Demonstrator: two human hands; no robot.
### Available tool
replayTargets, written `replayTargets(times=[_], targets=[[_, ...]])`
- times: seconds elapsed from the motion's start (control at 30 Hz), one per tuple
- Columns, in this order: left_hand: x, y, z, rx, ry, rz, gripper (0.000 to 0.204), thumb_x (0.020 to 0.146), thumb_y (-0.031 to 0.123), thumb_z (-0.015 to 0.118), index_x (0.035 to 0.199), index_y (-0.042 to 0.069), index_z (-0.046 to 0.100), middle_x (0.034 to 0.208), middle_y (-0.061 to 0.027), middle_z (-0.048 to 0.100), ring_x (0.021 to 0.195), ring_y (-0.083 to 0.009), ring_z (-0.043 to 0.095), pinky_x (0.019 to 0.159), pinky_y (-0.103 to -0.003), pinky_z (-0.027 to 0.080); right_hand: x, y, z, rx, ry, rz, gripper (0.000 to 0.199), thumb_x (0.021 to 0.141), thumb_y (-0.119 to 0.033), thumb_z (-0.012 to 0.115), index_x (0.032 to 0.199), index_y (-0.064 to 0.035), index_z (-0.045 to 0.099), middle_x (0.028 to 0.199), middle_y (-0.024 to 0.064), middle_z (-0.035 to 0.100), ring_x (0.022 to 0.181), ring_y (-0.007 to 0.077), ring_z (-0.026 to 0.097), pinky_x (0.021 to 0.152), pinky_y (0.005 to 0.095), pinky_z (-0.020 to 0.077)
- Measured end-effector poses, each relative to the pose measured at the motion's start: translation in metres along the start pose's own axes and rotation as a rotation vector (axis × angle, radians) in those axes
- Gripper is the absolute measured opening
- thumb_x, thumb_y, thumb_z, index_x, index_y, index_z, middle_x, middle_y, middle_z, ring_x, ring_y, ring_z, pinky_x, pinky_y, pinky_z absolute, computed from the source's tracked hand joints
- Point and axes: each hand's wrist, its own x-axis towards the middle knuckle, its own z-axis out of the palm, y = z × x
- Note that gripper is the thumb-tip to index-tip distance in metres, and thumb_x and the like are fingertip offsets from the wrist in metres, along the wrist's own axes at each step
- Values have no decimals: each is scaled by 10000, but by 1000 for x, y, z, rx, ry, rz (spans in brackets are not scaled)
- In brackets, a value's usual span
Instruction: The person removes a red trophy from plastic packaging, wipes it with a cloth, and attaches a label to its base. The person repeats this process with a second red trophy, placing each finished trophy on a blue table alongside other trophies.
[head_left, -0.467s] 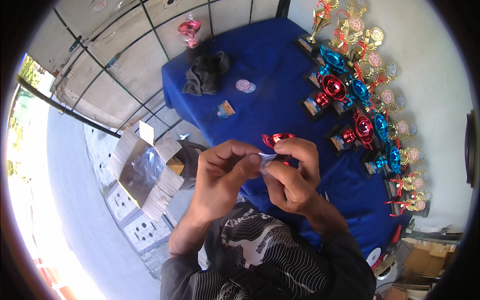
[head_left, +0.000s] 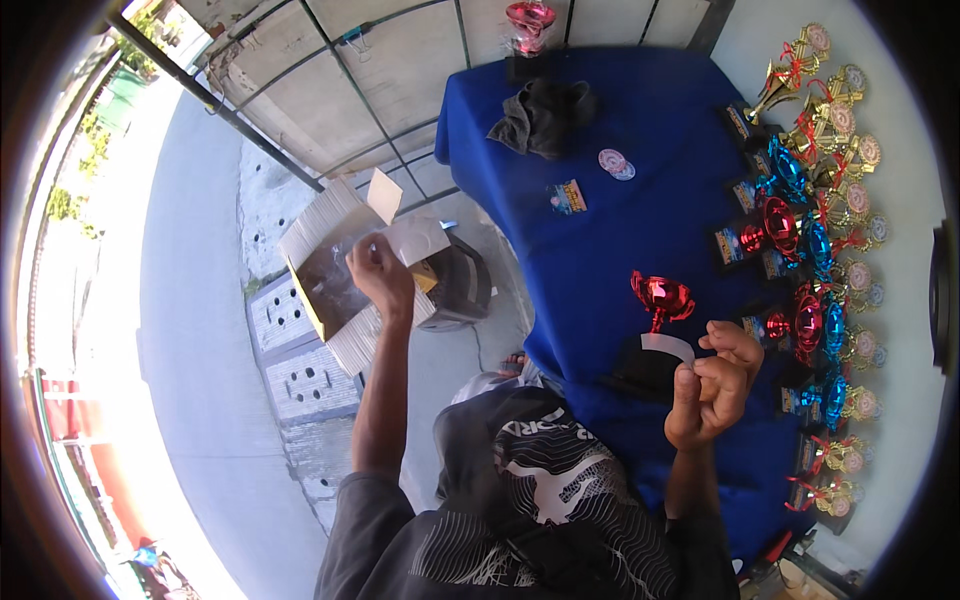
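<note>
Over the open cardboard box (head_left: 355, 205) at the left, my left hand (head_left: 380, 278) is closed, fingertips pinched together; whatever they may hold does not show. My right hand (head_left: 712, 390) pinches one end of a pale, curved strip (head_left: 664, 345) between thumb and finger, its other fingers bent. The strip looks like a piece of sticker or tape. Just behind it on the blue cloth stands a red metallic trophy cup (head_left: 662, 297) on a black base (head_left: 638, 372), partly covered by the strip.
Red, blue and gold trophies (head_left: 805, 250) line the table's right side. Farther back on the blue cloth (head_left: 540, 270) lie a dark rag (head_left: 545, 115), round stickers (head_left: 616, 164) and a small printed card (head_left: 567, 197). A wrapped pink-red trophy (head_left: 530, 25) stands at the far edge.
My hands have parted: the left moved left over the box, the right moved right with the strip. The view has shifted, and the red trophy near my right hand now shows more fully.
</note>
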Motion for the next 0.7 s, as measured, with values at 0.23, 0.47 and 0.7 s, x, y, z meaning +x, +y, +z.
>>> replayTargets(times=[0.23, 0.47, 0.7], targets=[[7, -6, -39, 466, -257, 7, 394, 926, 119, 685, 1304, 20, 635, 1471, -246, 453, 1369, -442, 438, 1135, -515, 376, -15, -9, -12, -59, -108, 143, 376, 815, -331, 814, 997, -67, 616, 1236, 170, 534, 1138, 331, 533, 962, 482, 479], [-101, 193, -76, -324, -667, 934, 284, 690, 164, 896, 942, 121, 772, 1376, -229, 538, 1413, -456, 419, 1133, -559, 382, -4, -32, -2, -132, -295, 61, 478, 749, -451, 875, 962, -81, 661, 1254, 162, 540, 1189, 392, 531, 955, 509, 505], [-121, 232, -67, -328, -599, 868, 210, 679, 127, 816, 880, 140, 759, 1252, -185, 633, 1362, -440, 466, 1066, -498, 462, 1, -43, -16, -150, -286, 80, 427, 754, -396, 886, 975, -84, 697, 1266, 138, 564, 1191, 360, 562, 940, 456, 533]])
